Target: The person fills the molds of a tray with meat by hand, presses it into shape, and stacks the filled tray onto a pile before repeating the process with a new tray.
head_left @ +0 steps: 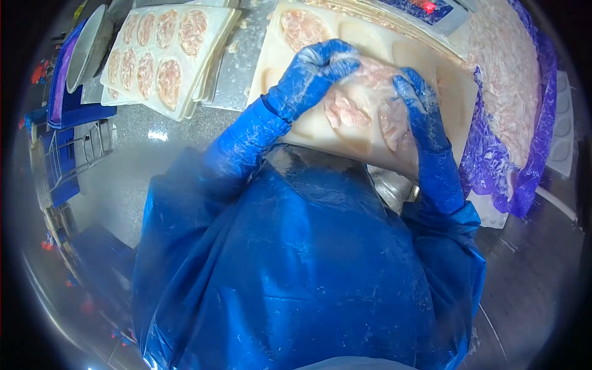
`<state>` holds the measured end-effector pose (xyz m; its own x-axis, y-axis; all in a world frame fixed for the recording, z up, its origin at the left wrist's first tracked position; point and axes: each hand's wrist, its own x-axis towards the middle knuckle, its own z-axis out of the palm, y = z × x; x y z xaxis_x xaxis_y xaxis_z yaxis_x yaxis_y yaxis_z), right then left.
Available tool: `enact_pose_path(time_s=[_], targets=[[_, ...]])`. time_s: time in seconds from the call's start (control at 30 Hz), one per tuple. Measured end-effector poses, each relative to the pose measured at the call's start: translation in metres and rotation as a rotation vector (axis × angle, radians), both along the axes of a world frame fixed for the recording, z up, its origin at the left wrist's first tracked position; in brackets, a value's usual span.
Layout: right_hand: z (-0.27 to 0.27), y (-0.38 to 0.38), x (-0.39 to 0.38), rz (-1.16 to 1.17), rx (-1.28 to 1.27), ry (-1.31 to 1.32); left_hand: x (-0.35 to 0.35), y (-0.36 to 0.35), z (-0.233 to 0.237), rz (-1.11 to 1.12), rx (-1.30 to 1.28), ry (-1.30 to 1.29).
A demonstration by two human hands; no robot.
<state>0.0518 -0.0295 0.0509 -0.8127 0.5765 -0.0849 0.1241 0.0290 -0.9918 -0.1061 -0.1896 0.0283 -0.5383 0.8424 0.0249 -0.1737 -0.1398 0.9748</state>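
Observation:
Both my hands wear blue gloves and blue sleeves. My left hand [317, 68] is closed on the upper edge of a pale pink piece of raw meat [361, 102] over a white moulded tray [456, 98] with oval hollows. My right hand [419, 114] grips the meat's right side, fingers curled over it. One hollow at the tray's top left holds a meat portion [301, 28]; neighbouring hollows look bare. The meat under my hands is partly hidden by the gloves.
A stack of white trays [163, 55] filled with meat portions lies at the upper left on the steel table [129, 160]. A heap of raw meat [509, 80] on blue plastic sits at the right. A scale with a red display [425, 7] stands behind. My blue apron [296, 271] fills the foreground.

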Motion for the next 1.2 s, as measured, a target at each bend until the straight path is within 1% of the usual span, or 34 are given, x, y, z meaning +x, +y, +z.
enact_pose_path(time_s=[0.03,0.07,0.1,0.13,0.17,0.2,0.23,0.27,0.33,0.37,0.4,0.43,0.47,0.5,0.53,0.57,0.6,0.67,0.7,0.77,0.8,0.87,0.9,1.0,1.03,1.07,1.13,1.17,1.2], targets=[[0.003,-0.001,-0.005,-0.092,-0.087,0.024,-0.001,0.003,0.012,0.056,-0.039,-0.009],[0.005,0.004,-0.007,-0.088,-0.088,0.026,-0.002,0.004,0.019,0.112,-0.079,-0.018],[0.008,0.013,-0.007,-0.013,-0.031,-0.035,-0.015,0.008,0.017,0.077,-0.051,0.177],[0.008,0.021,-0.007,0.062,0.026,-0.097,-0.031,0.017,0.005,0.081,-0.053,0.178],[0.006,0.030,-0.005,0.064,0.025,-0.096,-0.049,0.027,-0.013,0.123,-0.121,0.264],[0.003,0.041,-0.002,0.207,0.280,-0.285,-0.054,0.033,-0.013,0.166,-0.189,0.348],[0.000,0.047,-0.002,0.351,0.539,-0.470,-0.061,0.031,-0.013,0.308,-0.440,0.778],[-0.003,0.050,-0.006,0.357,0.544,-0.467,-0.062,0.029,-0.014,0.316,-0.440,0.778],[-0.014,0.053,-0.013,0.186,0.927,-0.263,-0.060,0.027,-0.022,0.428,-0.220,1.175],[-0.027,0.051,-0.022,0.191,0.918,-0.267,-0.052,0.026,-0.027,0.313,-0.187,1.268],[-0.042,0.049,-0.041,0.176,0.900,-0.122,-0.038,0.028,-0.027,0.119,-0.203,1.234],[-0.053,0.046,-0.057,0.157,0.883,0.027,-0.027,0.029,-0.036,0.094,-0.188,1.324],[-0.059,0.041,-0.069,0.156,0.881,0.029,-0.018,0.028,-0.044,0.071,-0.170,1.416],[-0.063,0.035,-0.080,0.217,0.990,-0.103,-0.013,0.024,-0.043,0.044,-0.233,1.328],[-0.065,0.033,-0.085,0.280,1.094,-0.239,-0.012,0.021,-0.042,0.041,-0.234,1.330],[-0.062,0.033,-0.083,0.261,1.037,-0.097,-0.010,0.017,-0.042,0.046,-0.262,1.385],[-0.057,0.039,-0.084,0.265,1.037,-0.095,-0.009,0.014,-0.041,0.056,-0.289,1.442],[-0.049,0.058,-0.085,0.584,0.739,-0.140,-0.006,0.013,-0.041,0.046,-0.324,1.435],[-0.051,0.060,-0.087,0.590,0.741,-0.140,-0.004,0.012,-0.042,0.027,-0.357,1.423],[-0.059,0.064,-0.090,0.670,0.478,-0.046,-0.003,0.011,-0.042,0.020,-0.359,1.435],[-0.065,0.070,-0.092,0.672,0.482,-0.046,-0.004,0.010,-0.042,0.012,-0.362,1.453],[-0.075,0.080,-0.096,0.620,-0.098,-0.101,-0.003,0.010,-0.041,0.014,-0.382,1.454],[-0.039,0.075,-0.096,0.630,-0.006,-0.385,-0.003,0.010,-0.041,0.010,-0.400,1.451],[-0.044,0.072,-0.087,0.671,-0.059,-0.412,-0.002,0.011,-0.043,0.024,-0.395,1.456],[-0.047,0.071,-0.086,0.657,-0.002,-0.399,-0.002,0.011,-0.043,0.024,-0.394,1.454],[-0.047,0.073,-0.089,0.656,-0.002,-0.400,-0.003,0.011,-0.044,0.024,-0.390,1.462],[-0.043,0.075,-0.097,0.778,0.443,-0.488,-0.003,0.011,-0.045,0.020,-0.384,1.473],[-0.041,0.075,-0.098,0.775,0.443,-0.487,-0.003,0.011,-0.045,0.027,-0.381,1.474],[-0.039,0.074,-0.099,0.792,0.407,-0.415,-0.003,0.011,-0.045,0.036,-0.380,1.472]])
